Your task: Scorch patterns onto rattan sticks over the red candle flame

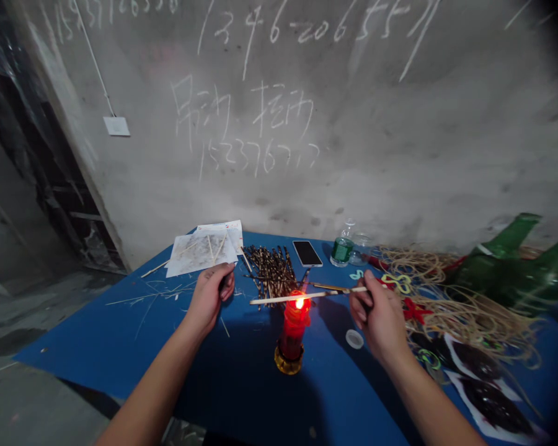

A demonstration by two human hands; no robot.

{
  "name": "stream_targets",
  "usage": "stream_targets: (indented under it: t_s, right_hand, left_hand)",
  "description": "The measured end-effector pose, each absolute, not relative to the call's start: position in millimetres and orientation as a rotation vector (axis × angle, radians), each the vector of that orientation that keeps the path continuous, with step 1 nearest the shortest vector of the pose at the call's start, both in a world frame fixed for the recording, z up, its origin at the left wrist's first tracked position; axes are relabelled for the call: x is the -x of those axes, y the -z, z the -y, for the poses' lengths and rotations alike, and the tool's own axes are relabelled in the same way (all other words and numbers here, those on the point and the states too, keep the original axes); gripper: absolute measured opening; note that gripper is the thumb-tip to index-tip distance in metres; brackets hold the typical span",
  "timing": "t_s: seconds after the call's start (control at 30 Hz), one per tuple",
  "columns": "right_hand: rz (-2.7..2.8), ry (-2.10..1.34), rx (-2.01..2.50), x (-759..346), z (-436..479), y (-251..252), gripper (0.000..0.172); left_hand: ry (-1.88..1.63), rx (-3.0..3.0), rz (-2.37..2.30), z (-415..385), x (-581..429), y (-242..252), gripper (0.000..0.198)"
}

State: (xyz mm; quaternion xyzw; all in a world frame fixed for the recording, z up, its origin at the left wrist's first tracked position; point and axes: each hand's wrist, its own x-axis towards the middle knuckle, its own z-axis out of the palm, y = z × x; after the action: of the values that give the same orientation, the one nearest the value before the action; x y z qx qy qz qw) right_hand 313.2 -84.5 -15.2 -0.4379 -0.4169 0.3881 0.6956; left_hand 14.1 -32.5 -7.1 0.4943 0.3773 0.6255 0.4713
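A pale thin stick (270,300) with dark scorched patches lies level across the flame of a red candle (292,334) on an amber base. My right hand (376,310) pinches the stick's right end, right of the candle. Left of the candle, my left hand (214,291) is raised over the table with its fingers curled together; whatever they hold, if anything, is too small to make out. Behind the candle lies a pile of dark, scorched sticks (272,272). A thin brown stick or tool (328,287) is seen just above the held stick.
A phone (307,254), a plastic bottle (342,248) and a glass jar (361,248) stand or lie near the wall. Green bottles (488,260), coiled cord (488,328) and dark packets are at right. Stained papers (199,251) and loose straws lie at left on the blue table (88,347).
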Motion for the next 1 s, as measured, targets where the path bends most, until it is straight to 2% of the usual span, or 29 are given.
stream_targets:
  t_s: [1.0]
  right_hand:
    - [0.974,-0.899,0.981,-309.1,86.7,17.0,0.067]
  left_hand:
    - [-1.54,-1.224,-0.937,33.1,-14.9,6.8,0.043]
